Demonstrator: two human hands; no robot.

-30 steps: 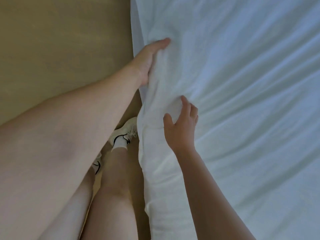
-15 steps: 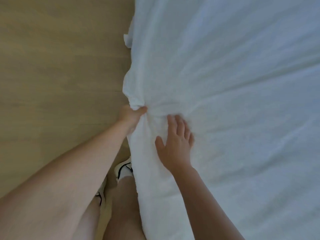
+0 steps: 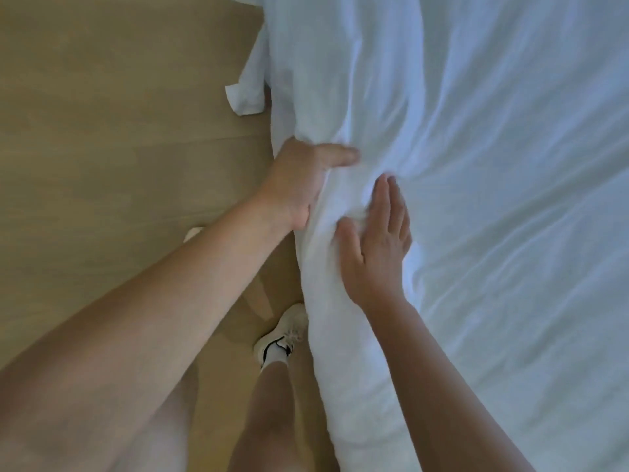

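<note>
A white sheet (image 3: 493, 199) covers the bed and fills the right of the view, creased in long folds. My left hand (image 3: 303, 178) grips the sheet at the bed's left edge. Its thumb lies across the top and its fingers are hidden down the side behind the cloth. My right hand (image 3: 377, 247) lies flat on the sheet just to the right, fingers straight and together, pressing on a bunched ridge of cloth between the two hands.
A loose flap of the sheet (image 3: 246, 93) hangs off the bed's edge farther up. Light wooden floor (image 3: 102, 131) fills the left. My legs stand close against the bed, one white shoe (image 3: 279, 338) beside it and another shoe tip (image 3: 192, 233) under my left arm.
My left hand has gone from pinching a gathered point of cloth to clasping the edge with the thumb laid across. My right hand has straightened and shifted slightly right. The hanging flap has come into view.
</note>
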